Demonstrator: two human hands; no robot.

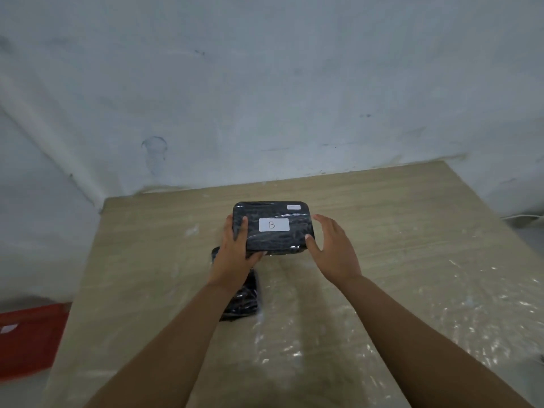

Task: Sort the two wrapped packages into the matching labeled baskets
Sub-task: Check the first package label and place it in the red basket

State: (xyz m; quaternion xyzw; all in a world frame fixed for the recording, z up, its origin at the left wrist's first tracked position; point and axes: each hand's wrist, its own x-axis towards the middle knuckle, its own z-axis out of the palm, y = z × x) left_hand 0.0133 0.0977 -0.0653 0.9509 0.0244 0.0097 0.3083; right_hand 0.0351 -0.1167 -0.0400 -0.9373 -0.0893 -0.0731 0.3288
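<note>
A black wrapped package with a white label marked B is held above the wooden table. My left hand grips its left end, thumb underneath and fingers on top. My right hand is at its right end with fingers spread, thumb touching the near right corner. A second black wrapped package lies on the table below my left wrist, mostly hidden; its label is not visible.
A red basket with a white label stands on the floor at the left of the table. Clear plastic film covers the table's near right part. A pale wall runs behind the table.
</note>
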